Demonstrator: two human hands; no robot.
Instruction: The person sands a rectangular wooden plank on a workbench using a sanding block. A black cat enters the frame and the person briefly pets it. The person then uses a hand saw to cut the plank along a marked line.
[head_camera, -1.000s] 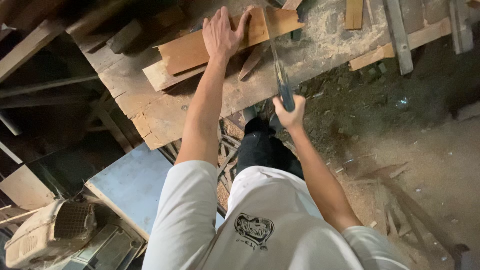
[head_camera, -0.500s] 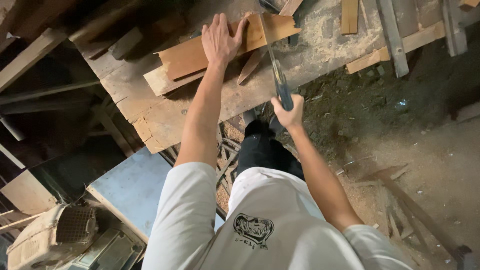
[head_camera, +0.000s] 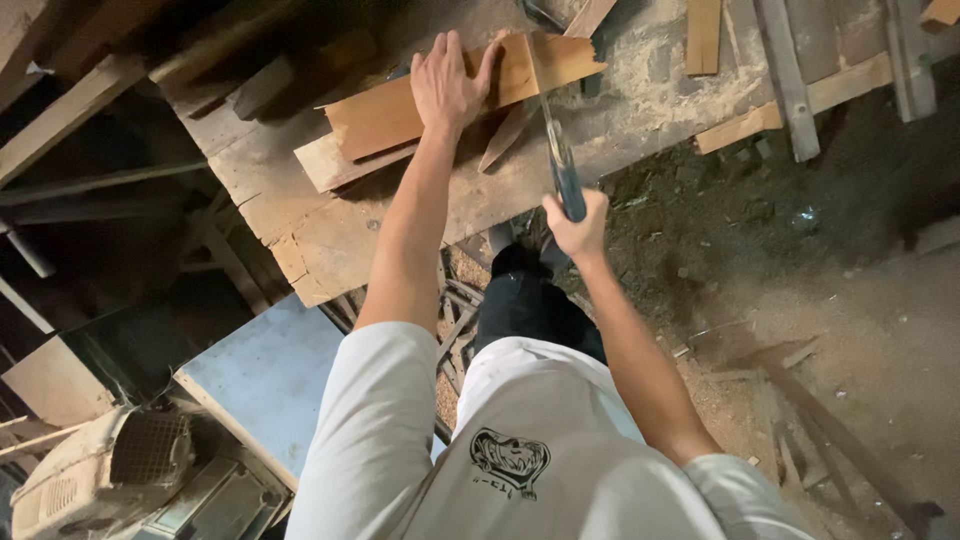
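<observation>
My left hand (head_camera: 448, 85) lies flat, fingers spread, on a light wooden board (head_camera: 385, 115) that rests on a rough, sawdust-covered workbench (head_camera: 330, 235). My right hand (head_camera: 575, 228) grips the blue handle of a handsaw (head_camera: 556, 150). The saw's blade runs up across the board just right of my left hand, near the board's right end (head_camera: 565, 58). A thinner plank (head_camera: 330, 165) sits under the board.
Loose wood strips (head_camera: 790, 90) lie at the bench's far right. Dark beams (head_camera: 70, 110) fill the left. A pale blue panel (head_camera: 265, 375) and a dusty machine (head_camera: 110, 470) stand at lower left. Dirt floor with scraps (head_camera: 800, 360) lies to the right.
The saw and my right hand have shifted slightly along the cut. My left hand stays pressed on the board. The view has drifted a little.
</observation>
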